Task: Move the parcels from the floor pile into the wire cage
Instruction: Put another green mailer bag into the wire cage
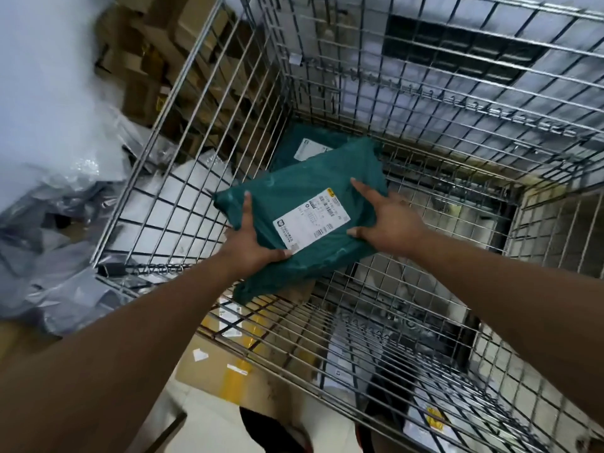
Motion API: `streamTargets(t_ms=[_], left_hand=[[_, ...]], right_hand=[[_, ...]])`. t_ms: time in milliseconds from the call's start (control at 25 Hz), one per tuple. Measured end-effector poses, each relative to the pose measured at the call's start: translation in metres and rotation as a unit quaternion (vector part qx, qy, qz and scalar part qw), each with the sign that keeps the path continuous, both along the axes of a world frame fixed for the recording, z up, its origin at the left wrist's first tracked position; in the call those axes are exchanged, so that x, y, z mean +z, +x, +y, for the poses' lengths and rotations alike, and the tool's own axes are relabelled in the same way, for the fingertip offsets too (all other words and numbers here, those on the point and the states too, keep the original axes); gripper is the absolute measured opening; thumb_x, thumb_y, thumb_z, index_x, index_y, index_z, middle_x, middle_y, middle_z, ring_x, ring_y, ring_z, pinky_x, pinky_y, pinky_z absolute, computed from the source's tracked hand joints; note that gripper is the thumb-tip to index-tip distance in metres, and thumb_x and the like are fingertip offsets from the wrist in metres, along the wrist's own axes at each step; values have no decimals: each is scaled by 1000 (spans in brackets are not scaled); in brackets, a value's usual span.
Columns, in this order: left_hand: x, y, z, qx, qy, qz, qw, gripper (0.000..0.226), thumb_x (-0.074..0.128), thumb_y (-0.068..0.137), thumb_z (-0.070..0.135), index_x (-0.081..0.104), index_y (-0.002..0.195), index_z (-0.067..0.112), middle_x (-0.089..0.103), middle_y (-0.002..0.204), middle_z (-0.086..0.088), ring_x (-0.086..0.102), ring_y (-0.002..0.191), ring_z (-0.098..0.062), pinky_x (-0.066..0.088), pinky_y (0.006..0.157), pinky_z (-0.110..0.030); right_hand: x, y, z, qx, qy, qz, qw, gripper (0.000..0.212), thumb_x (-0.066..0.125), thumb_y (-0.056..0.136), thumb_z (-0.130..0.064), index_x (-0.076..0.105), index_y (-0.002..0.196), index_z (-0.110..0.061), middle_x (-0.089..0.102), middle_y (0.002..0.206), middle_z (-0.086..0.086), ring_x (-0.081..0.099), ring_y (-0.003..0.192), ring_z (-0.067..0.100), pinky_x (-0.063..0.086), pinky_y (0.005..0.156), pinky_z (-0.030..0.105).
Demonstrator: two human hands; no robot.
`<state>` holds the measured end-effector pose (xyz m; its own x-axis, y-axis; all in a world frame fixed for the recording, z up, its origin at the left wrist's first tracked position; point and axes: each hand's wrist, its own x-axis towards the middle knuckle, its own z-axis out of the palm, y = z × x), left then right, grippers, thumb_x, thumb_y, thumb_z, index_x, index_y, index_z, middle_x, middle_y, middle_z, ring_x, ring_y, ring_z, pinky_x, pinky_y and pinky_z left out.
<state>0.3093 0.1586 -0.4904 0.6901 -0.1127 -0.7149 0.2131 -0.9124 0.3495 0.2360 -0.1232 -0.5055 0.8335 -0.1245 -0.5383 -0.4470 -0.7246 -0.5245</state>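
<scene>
As left hand (pixel 249 239) and right hand (pixel 390 223) grip the green parcel (pixel 294 191) edgewise, the wire cage (pixel 408 103) lies open below.

Both bare arms reach forward; the left hand (pixel 251 240) and right hand (pixel 389 223) clasp the green parcel (pixel 304 191) between them, forefingers straight.

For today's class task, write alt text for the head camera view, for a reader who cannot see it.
A person's left hand and right hand hold a green parcel with a white label over a wire cage. A second green parcel lies on the cage floor; grey plastic bags and cardboard boxes sit outside, to the left.
</scene>
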Motion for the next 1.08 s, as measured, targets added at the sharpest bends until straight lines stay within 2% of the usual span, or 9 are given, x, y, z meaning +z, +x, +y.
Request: streamTargets(t_ms=[160, 320, 440, 520, 600, 680, 800, 880, 1080], left_hand=[[-18, -10, 21, 71, 62, 36, 995, 149, 87, 66, 63, -41, 141, 54, 21, 161, -31, 33, 144, -49, 36, 117, -54], [-32, -9, 23, 193, 2, 94, 977, 152, 89, 75, 44, -49, 137, 46, 18, 166, -21, 33, 146, -43, 34, 117, -61], [-36, -9, 22, 296, -35, 169, 939, 148, 89, 79, 28, -44, 142, 46, 26, 162, -20, 43, 138, -45, 44, 102, -70], [-35, -7, 21, 310, -45, 202, 928, 143, 89, 80, 26, -34, 153, 37, 37, 156, -19, 52, 130, -43, 50, 98, -66], [-35, -7, 15, 289, -76, 218, 929, 115, 84, 86, 20, -2, 162, 22, 55, 138, -12, 63, 112, -31, 53, 95, -55], [-37, -9, 9, 240, -81, 212, 944, 92, 81, 88, 21, 21, 158, 21, 55, 141, -7, 57, 123, -28, 49, 102, -52], [-41, -6, 12, 66, 6, 117, 991, 89, 78, 88, 32, 23, 158, 21, 49, 149, -9, 50, 133, -34, 46, 109, -48], [-39, -6, 16, -39, 73, 29, 996, 86, 68, 93, 35, 18, 162, 24, 49, 148, -19, 48, 135, -38, 45, 109, -46], [-14, -7, 15, -94, 48, -93, 990, 66, 58, 94, 40, 33, 156, 36, 52, 136, -18, 54, 123, -38, 48, 103, -49]], right_hand=[[-20, 54, 23, 71, 37, 8, 997, 100, 77, 87, -41, 7, 156, -56, 20, 163, 9, 30, 147, 34, 30, 118, 35], [-35, 107, 52, 137, 32, 16, 990, 96, 75, 90, -35, 8, 157, -54, 12, 165, 11, 25, 149, 36, 26, 120, 35], [-46, 134, 63, 188, 0, 16, 982, 94, 73, 91, -35, 10, 157, -54, 12, 165, 10, 26, 149, 34, 26, 120, 36], [-51, 147, 74, 212, -11, 13, 977, 93, 73, 91, -32, 11, 157, -54, 11, 166, 10, 25, 150, 34, 25, 120, 38], [-54, 154, 87, 246, -30, -4, 969, 91, 70, 92, -29, 11, 156, -55, 9, 167, 9, 24, 150, 36, 25, 122, 42], [-58, 152, 95, 267, -66, -25, 961, 87, 66, 93, -30, 11, 157, -54, 6, 168, 7, 22, 150, 36, 25, 123, 46], [-68, 135, 102, 276, -119, -22, 954, 85, 65, 93, -47, 7, 156, -55, -4, 170, 2, 9, 154, 35, 20, 122, 56], [-71, 119, 108, 284, -130, -9, 950, 85, 63, 92, -56, 7, 155, -57, -10, 170, -6, -3, 156, 33, 15, 120, 66], [-55, 77, 135, 283, -119, 6, 952, 78, 60, 96, -50, 13, 158, -47, -7, 170, -8, -5, 156, 31, 15, 117, 70]])
